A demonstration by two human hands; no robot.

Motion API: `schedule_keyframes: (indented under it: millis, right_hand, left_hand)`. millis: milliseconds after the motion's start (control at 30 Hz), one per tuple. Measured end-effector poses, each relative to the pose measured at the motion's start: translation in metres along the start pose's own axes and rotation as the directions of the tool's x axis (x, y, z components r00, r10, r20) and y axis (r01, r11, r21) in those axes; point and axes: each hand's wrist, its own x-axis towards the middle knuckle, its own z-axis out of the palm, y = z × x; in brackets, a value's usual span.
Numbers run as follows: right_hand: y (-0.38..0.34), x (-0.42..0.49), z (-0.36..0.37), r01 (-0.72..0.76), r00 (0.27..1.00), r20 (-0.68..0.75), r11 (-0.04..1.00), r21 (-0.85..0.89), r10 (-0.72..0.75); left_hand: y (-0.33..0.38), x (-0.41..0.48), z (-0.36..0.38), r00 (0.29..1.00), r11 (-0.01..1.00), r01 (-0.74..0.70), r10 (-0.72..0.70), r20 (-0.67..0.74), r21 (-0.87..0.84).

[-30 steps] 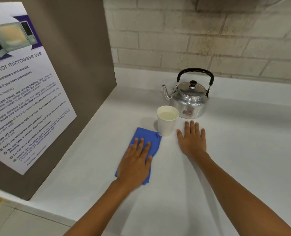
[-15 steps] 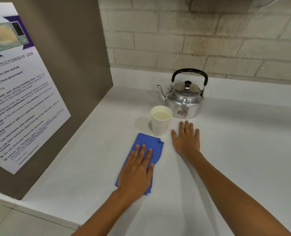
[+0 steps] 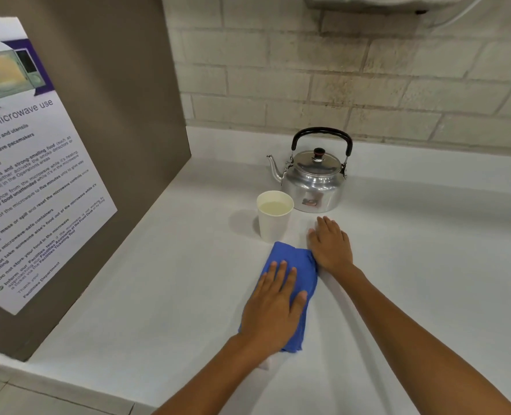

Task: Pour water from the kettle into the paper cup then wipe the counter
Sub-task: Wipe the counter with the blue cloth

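Counter [image 3: 164,289], white, meets brick wall [image 3: 323,85] behind kettle [image 3: 315,182].

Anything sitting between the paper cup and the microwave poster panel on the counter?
No. In the head view, only bare counter and the cup's shadow lie between the paper cup and the poster panel.

wall poster [image 3: 32,175], "microwave use", "Facilities Department"
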Motion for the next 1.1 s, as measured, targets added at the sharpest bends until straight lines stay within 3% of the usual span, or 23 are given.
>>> schedule_keyframes:
  millis: [67, 167, 333, 567, 800, 1000, 1100]
  right_hand:
    - [-0.009, -0.015, -0.006, 0.014, 0.995, -0.099, 0.999, 0.029, -0.011]
    - [-0.031, -0.049, 0.0, 0.075, 0.991, -0.115, 0.997, -0.001, -0.075]
    - [-0.073, -0.098, 0.042, 0.065, 0.997, 0.045, 0.994, -0.094, -0.06]
    - [-0.045, -0.106, 0.052, 0.126, 0.991, -0.012, 0.972, -0.199, -0.13]
    - [-0.014, -0.046, 0.018, -0.03, 1.0, -0.009, 0.966, -0.255, 0.029]
    - [-0.008, -0.095, 0.036, 0.254, 0.967, 0.025, 0.952, -0.169, -0.254]
    - [0.02, -0.077, 0.019, 0.215, 0.976, 0.026, 0.956, -0.198, -0.214]
  left_hand:
    - [-0.018, 0.002, -0.011, 0.995, 0.991, 0.033, -0.045, -0.089, -0.133]
    - [-0.06, 0.01, -0.035, 0.977, 0.996, 0.089, -0.093, -0.191, -0.03]
    - [-0.111, 0.025, -0.048, 0.983, 0.975, 0.169, -0.157, -0.092, 0.147]
    - [-0.122, 0.027, -0.039, 0.987, 0.968, 0.13, -0.105, -0.123, 0.216]
    - [-0.12, 0.027, -0.037, 0.986, 0.963, 0.127, -0.095, -0.14, 0.238]
    - [-0.122, 0.027, -0.036, 0.986, 0.964, 0.124, -0.092, -0.141, 0.237]
    - [-0.121, 0.026, -0.037, 0.986, 0.964, 0.121, -0.089, -0.142, 0.235]
